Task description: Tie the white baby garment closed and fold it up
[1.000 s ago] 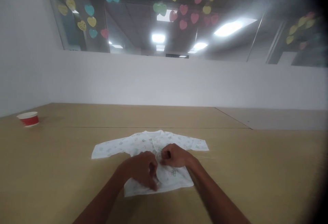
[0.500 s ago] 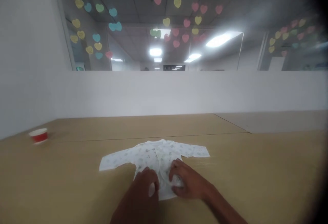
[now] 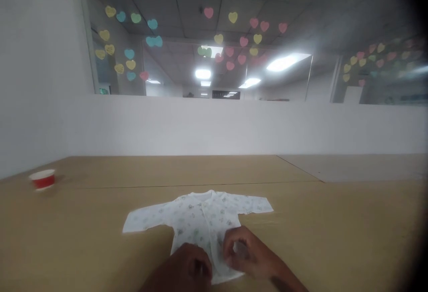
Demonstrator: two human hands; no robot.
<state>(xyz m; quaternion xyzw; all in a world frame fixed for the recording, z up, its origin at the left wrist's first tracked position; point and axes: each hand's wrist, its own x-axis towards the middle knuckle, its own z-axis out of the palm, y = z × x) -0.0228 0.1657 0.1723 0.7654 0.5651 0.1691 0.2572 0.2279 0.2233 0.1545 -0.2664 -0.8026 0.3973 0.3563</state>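
A small white baby shirt [image 3: 197, 218] with a faint green print lies flat on the wooden table [image 3: 334, 229], sleeves spread left and right. My left hand [image 3: 187, 272] rests on the shirt's lower left part, fingers curled and pinching the fabric by the front opening. My right hand [image 3: 249, 256] is on the lower right part, its fingers bent and pinched on the front flap. Both hands meet near the shirt's hem, which they partly hide.
A red paper cup [image 3: 42, 179] with a white rim stands at the far left of the table. A white partition wall [image 3: 234, 125] runs behind the table, with glass above it carrying coloured paper hearts.
My hands have slid down the shirt's front from the chest to the hem. The view has tilted up, so the shirt sits lower in the picture.
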